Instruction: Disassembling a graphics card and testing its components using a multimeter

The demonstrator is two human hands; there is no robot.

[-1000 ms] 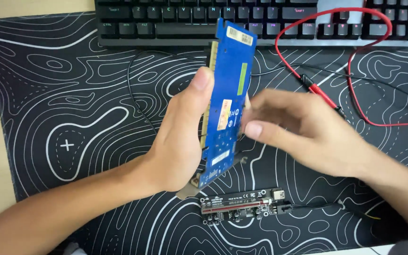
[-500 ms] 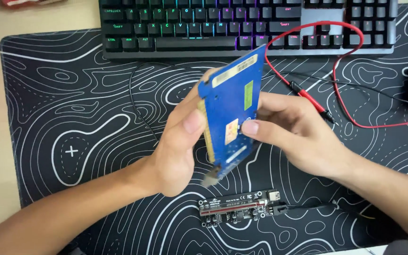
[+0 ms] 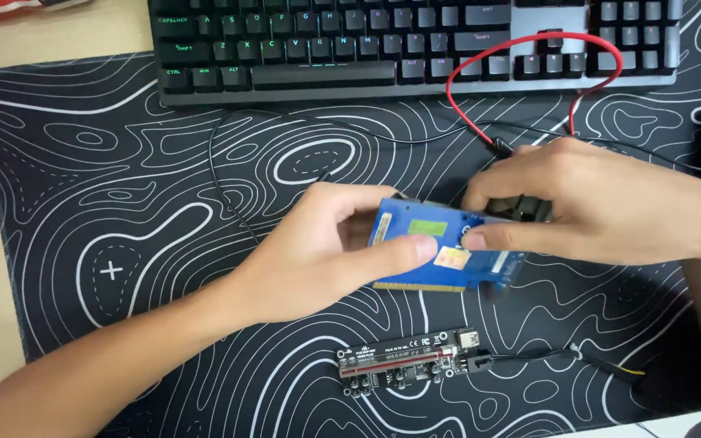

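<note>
Blue expansion card [image 3: 448, 255] sat at the centre of the patterned desk mat [image 3: 123, 243], held between both your hands just above it. Your left hand [image 3: 326, 251] pinched its near-left end, thumb pressed on the face; your right hand [image 3: 602, 203] pinched its right end from two o'clock. It looked light, stiff and fragile, best held by its edges. Your right fingers hid the dark part behind it. At six o'clock lay a black riser board [image 3: 407, 365].

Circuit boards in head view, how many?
2. Blue card held by left hand and right hand; black board lies on mat below. None seem hidden.
</note>
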